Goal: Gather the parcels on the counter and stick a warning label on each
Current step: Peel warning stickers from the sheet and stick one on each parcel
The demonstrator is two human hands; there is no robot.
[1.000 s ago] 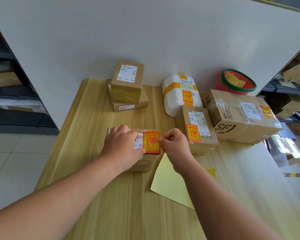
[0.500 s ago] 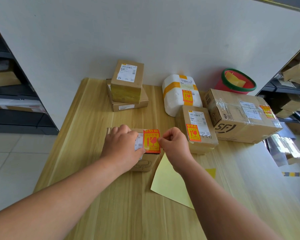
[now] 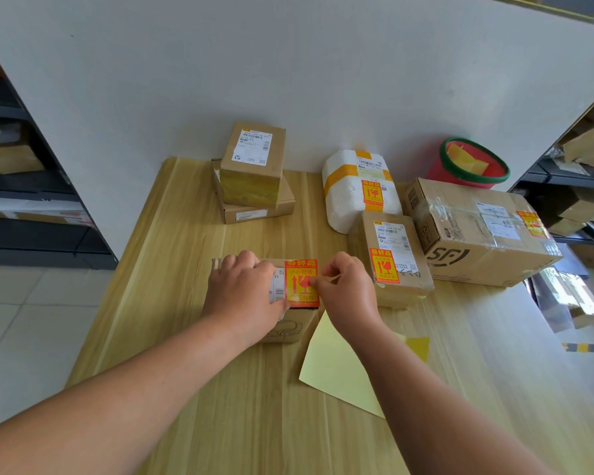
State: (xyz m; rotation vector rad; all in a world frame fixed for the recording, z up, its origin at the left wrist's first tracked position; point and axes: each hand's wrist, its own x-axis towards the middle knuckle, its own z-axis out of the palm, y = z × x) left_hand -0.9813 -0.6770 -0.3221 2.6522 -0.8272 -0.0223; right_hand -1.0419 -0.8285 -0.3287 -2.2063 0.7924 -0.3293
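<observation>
Head view: the labelling of one parcel is nearly done.
Unlabelled pair: two stacked boxes (image 3: 252, 162) sit behind the near box (image 3: 288, 329) to its left, with shipping slips but no warning sticker.
Left hand: the left hand (image 3: 244, 293) is curled over the near box's top, holding it down on the bench (image 3: 186, 269), with the thumb at the sticker's lower left corner.
Task's thing: the warning label (image 3: 300, 279) lies on the right part of the near box's top.
Right hand: the right hand (image 3: 350, 289) has its fingers curled tight, the tips nipping the label's right side.
Changed: against a second ago the right fingertips have crept from the label's right edge onto its face, and the left hand has not shifted.
Meaning: the sticker looks to be down and getting smoothed, so this parcel probably counts as done once the hand lets go.
Backing sheet: the pale yellow sheet (image 3: 333, 365) lies just right of the near box, in front.
Already labelled: a foam parcel (image 3: 352, 186), a tall box (image 3: 391, 258) and a large carton (image 3: 477, 231), all right of the near box, carry stickers.
</observation>
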